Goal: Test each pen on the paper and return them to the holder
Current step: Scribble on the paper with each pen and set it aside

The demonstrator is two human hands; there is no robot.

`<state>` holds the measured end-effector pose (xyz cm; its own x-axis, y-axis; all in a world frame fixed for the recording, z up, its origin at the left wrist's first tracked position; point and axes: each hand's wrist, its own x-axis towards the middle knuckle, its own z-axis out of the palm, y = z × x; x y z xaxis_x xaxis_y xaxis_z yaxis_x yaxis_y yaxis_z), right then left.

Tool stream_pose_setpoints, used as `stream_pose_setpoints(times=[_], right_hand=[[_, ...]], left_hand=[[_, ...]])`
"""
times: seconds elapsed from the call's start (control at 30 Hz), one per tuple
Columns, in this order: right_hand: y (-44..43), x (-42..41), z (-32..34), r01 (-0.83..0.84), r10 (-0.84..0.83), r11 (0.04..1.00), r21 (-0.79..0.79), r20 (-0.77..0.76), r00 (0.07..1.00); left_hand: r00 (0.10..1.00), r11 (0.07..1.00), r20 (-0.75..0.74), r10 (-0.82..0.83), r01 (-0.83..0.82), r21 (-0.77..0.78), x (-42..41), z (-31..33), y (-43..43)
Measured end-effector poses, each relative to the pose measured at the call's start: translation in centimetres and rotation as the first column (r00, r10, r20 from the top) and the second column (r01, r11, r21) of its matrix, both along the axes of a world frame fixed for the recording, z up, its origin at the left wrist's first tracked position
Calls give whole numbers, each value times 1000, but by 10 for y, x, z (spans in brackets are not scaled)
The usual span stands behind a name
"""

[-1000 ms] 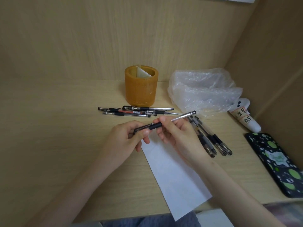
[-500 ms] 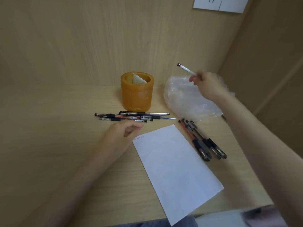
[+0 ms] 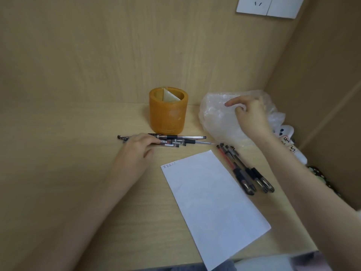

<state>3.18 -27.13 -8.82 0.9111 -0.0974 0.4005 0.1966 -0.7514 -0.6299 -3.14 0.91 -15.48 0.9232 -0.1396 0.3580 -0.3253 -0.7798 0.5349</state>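
An orange cylindrical pen holder [image 3: 167, 116] stands at the back of the desk with only a pale divider visible inside. Just in front of it lies a pile of several black pens [image 3: 181, 140]. My left hand [image 3: 136, 153] rests on the left end of that pile, its fingers laid over the pens. A white sheet of paper [image 3: 213, 200] lies in the middle, with small marks at its top left corner. Right of the paper lies a second group of pens [image 3: 244, 171]. My right hand [image 3: 250, 116] hovers over a crumpled plastic bag [image 3: 216, 124], fingers loosely spread and holding nothing.
A white labelled tube [image 3: 289, 143] and a dark spotted case [image 3: 322, 178] lie by the right wall. Wooden walls close in the desk at the back and right. A white wall socket [image 3: 269, 5] is mounted high up.
My right hand carried a pen up over the plastic bag and no longer holds it. My left hand moved forward from the paper's corner onto the pile of pens.
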Motion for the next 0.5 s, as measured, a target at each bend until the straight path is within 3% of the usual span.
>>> stream_pose_setpoints(times=[0.13, 0.23, 0.5], right_hand=[[36, -32, -17, -178, 179, 984, 17, -81, 980], [57, -50, -33, -186, 190, 978, -92, 38, 981], [83, -72, -52, -320, 332, 943, 95, -175, 927]], left_hand=[[1000, 989, -24, 14, -11, 146, 10, -3, 1], [1000, 982, -5, 13, -12, 191, 11, -4, 0], [1000, 996, -3, -24, 25, 81, 10, -8, 4]])
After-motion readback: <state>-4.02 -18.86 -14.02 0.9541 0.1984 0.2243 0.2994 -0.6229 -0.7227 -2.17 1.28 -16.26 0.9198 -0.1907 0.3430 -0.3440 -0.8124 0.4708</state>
